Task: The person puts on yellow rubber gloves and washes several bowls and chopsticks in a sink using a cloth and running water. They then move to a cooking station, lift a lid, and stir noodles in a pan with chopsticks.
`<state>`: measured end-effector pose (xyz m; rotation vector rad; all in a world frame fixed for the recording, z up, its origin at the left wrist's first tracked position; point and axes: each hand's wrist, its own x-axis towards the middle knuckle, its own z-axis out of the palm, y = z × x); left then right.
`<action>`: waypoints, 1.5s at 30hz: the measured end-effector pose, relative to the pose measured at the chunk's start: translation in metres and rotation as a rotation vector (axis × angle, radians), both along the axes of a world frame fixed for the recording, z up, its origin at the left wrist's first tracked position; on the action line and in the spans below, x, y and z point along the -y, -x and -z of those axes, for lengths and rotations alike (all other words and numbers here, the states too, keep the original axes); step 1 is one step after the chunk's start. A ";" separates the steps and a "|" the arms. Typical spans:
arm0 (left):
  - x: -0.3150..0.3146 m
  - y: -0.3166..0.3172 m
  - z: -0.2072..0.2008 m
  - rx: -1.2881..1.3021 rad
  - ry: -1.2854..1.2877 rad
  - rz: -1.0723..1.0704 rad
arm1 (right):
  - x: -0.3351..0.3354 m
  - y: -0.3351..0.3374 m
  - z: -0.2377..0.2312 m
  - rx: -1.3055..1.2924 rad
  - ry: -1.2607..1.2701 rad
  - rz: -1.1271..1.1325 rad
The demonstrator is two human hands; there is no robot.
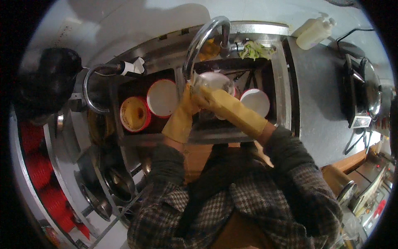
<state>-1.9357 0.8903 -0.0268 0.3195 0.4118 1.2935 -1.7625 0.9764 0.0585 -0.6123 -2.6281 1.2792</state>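
Both my hands wear yellow rubber gloves and meet under the curved metal faucet [207,31] over the right sink basin. My left hand [190,99] is closed, its fingers pressed against the other glove. My right hand [206,98] crosses in from the right, also closed. Blurred, clear shine shows at the fingertips below the spout; whether it is water or a held thing, I cannot make out. Just beyond the gloves lies a round whitish bowl [217,80], partly covered by them. A white bowl with a red rim [255,102] sits to the right in the same basin.
In the left basin stand a red-rimmed white bowl [161,98] and a red bowl with brownish residue [134,114]. Green leaf scraps [256,50] lie behind the faucet. A pump bottle [315,34] and a lidded pan [371,87] on a cooker are at right. A second faucet [88,85] arches at left.
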 end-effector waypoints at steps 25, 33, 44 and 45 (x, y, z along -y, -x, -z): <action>-0.030 -0.183 -0.004 -1.666 -0.082 -0.220 | -0.053 -0.219 0.006 0.150 -0.108 0.576; -0.051 -0.070 0.032 -2.455 0.225 0.515 | -0.069 -0.172 -0.008 -0.034 0.588 0.705; -0.016 -0.024 -0.026 -0.542 0.438 -0.596 | 0.006 -0.006 -0.017 -0.317 -0.148 0.416; -0.017 -0.021 -0.035 -0.512 0.416 -0.590 | 0.008 0.005 -0.017 -0.210 -0.502 0.315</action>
